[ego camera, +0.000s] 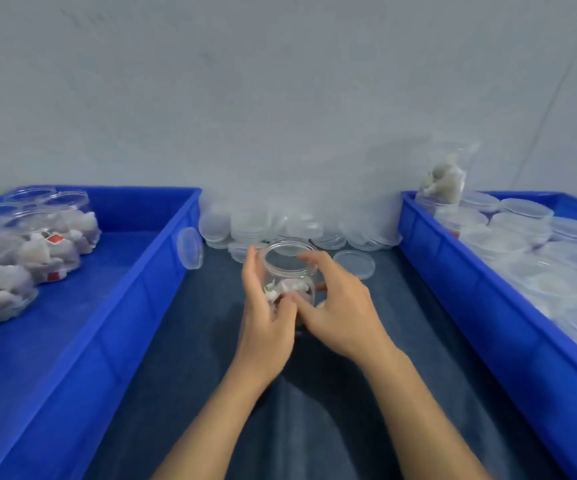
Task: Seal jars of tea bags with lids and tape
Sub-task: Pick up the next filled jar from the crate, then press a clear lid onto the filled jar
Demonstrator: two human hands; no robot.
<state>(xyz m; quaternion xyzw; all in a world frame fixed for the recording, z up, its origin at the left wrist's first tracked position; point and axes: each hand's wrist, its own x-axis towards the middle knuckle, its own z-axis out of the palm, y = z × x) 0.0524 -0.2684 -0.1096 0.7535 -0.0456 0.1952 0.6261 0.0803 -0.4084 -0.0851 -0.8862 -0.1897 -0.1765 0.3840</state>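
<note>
Fingers [309, 259] of right hand [340, 306] and left hand [262, 306] curl round the open tea-bag jar [287, 268]. Capping pending; the loose lid [354, 264] sits nearest.

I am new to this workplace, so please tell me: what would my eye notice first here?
First, both hands, left hand and right hand, cupped around an open clear jar of tea bags at the centre. Then two blue crates: the left crate holds filled jars, the right crate clear lids.
</note>
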